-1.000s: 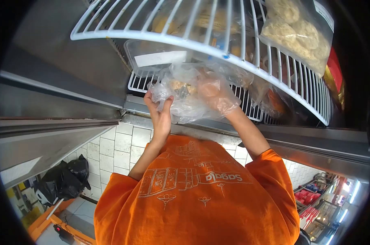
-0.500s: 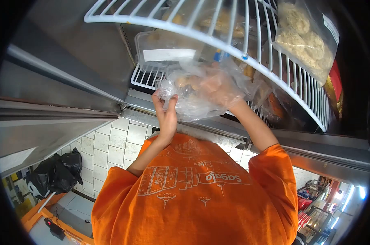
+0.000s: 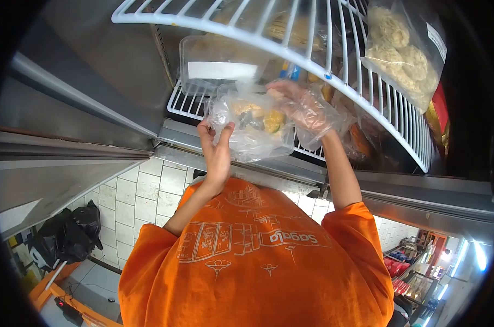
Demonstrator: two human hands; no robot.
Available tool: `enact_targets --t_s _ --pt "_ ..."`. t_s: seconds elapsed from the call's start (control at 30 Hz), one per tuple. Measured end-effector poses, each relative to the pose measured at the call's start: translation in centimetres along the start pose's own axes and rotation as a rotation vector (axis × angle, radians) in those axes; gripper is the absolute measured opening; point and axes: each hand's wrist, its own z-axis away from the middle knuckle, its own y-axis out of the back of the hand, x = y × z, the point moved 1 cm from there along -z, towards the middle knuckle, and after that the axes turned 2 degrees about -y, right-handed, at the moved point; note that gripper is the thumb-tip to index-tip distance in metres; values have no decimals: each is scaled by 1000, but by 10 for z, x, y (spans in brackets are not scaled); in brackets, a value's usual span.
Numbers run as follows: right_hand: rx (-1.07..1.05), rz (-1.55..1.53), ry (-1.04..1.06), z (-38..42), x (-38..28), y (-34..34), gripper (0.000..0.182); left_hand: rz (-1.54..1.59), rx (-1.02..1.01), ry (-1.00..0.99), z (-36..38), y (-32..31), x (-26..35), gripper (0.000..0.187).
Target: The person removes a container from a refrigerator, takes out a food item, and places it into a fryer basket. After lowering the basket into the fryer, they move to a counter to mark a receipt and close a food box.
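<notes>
My left hand (image 3: 217,155) grips the left edge of a clear plastic bag (image 3: 247,144), thumb and fingers pinched on it. Yellowish food pieces (image 3: 273,120) show inside the bag, which seems to sit in or around a clear container. My right hand (image 3: 304,109), covered by a thin clear plastic bag or glove, is just right of the food with its fingers stretched toward the upper left. Whether its fingertips touch anything is hard to tell. Behind the hands, a clear lidded box (image 3: 203,54) with a white label rests on the lower wire rack (image 3: 188,103).
Above the hands curves a white wire shelf (image 3: 241,35), bearing a bag of pale dough-like lumps (image 3: 402,60) and a red-gold packet (image 3: 438,117). A metal door (image 3: 67,180) stands at the left. Black bags (image 3: 72,231) lie on the tiled floor.
My right hand has moved off the top of the food toward the right and slightly back, uncovering the yellow pieces. My left hand keeps its grip, and the view has shifted slightly.
</notes>
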Motion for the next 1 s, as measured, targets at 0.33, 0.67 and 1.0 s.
enact_targets --t_s 0.33,0.67,1.0 --pt "-62 389 63 10 -24 -25 32 -50 -53 -31 2 -5 10 57" --pt "-37 1362 236 -9 -12 -50 38 7 -40 2 -4 0 -3 61" --pt "-192 1223 66 -11 -13 -46 62 23 -24 33 -3 -1 4 58"
